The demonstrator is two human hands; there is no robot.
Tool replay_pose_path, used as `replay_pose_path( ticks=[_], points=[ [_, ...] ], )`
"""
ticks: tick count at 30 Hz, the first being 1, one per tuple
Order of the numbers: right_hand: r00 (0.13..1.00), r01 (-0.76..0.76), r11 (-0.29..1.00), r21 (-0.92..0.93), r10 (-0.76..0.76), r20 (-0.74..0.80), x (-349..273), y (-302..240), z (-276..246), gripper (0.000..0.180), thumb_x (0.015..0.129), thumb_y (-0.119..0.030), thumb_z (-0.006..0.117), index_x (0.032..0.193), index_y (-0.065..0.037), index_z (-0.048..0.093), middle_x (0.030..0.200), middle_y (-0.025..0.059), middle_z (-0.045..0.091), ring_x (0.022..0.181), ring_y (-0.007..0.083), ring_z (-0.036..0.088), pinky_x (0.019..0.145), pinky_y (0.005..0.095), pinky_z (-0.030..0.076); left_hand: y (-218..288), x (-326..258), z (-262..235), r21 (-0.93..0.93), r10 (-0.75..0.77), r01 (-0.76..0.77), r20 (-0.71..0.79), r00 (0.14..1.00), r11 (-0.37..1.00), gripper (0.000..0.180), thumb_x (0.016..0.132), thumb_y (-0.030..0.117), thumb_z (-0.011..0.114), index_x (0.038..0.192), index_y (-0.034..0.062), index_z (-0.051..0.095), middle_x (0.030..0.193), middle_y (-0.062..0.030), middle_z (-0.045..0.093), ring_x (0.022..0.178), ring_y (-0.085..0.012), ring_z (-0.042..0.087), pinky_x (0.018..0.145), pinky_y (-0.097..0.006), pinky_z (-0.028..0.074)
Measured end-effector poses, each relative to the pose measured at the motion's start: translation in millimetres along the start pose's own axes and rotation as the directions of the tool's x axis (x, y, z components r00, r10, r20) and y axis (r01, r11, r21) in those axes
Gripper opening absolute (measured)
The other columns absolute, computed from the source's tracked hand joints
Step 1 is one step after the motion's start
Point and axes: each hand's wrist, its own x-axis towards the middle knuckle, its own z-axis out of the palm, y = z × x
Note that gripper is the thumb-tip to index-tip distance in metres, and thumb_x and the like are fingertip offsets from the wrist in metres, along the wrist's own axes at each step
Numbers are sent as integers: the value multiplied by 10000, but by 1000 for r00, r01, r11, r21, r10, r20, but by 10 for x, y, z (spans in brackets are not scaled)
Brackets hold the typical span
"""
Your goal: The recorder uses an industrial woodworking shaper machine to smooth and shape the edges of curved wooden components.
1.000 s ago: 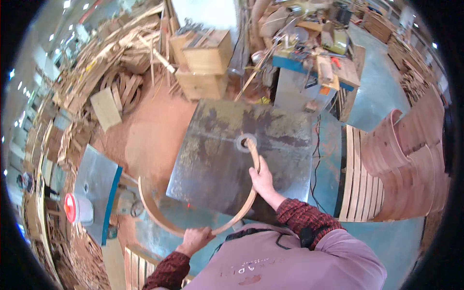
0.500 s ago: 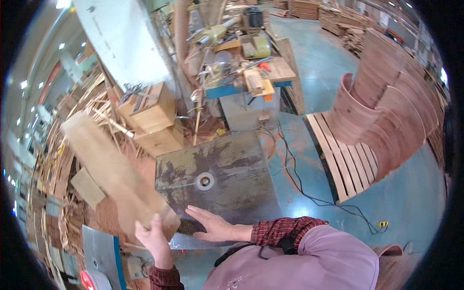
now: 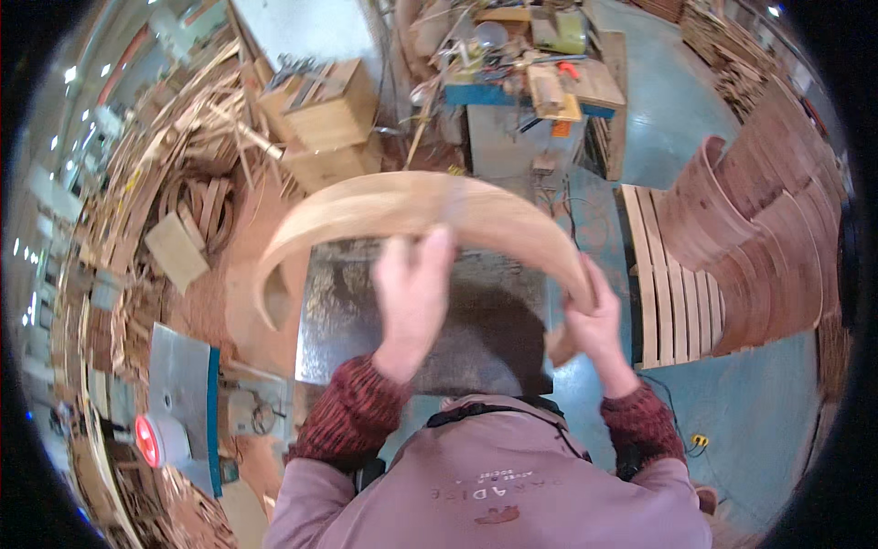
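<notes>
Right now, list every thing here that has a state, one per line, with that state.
Curved wooden piece: lifted off the table, arched side up, held in both hands.
Left hand: flat against the piece near its middle.
Right hand: closed on the piece's right end.
Metal table: bare where visible.
Stack of curved panels: standing on edge on the floor.
Wooden boxes: stacked, tilted.

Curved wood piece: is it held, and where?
Yes. The left hand grips the curved wood piece at mid-arc; the right hand holds its right end.
</notes>
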Motion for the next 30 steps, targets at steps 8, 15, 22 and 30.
replay_pose_path(
  ticks=[8,15,22,30],
  points=[
    [850,-525,847,79,527,-9,-1053,525,-1170,413,836,-60,688,1235,17,613,991,39,626,876,143,600,772,299,496,-973,4,405,396,477,-664,475,739,634,254,815,137,776,1038,43,700,1266,-144,679,1192,-319,656,967,-418,549],
    [704,-656,709,260,698,-127,-1622,995,-1592,337,797,-122,688,1107,-19,606,932,67,629,817,200,630,721,331,524,-2306,357,455,694,242,-633,585,774,342,428,908,144,586,1303,-20,590,1446,-230,538,1416,-371,461,1174,-534,353],
    [663,-667,646,371,742,-99,-1611,1326,-1557,440,905,-301,730,1212,-25,577,967,44,604,872,191,616,758,337,511,-2951,625,665,742,143,-560,549,823,368,686,832,231,753,1405,-33,485,1405,-221,546,1387,-378,472,1173,-494,359],
    [634,-629,581,517,768,-92,-1583,1404,-1354,619,968,-581,625,1286,-55,555,981,70,609,878,208,618,753,352,526,-3075,851,551,797,107,-522,516,850,304,609,875,217,693,1400,-25,499,1396,-211,557,1380,-375,480,1178,-483,355]
  ],
)
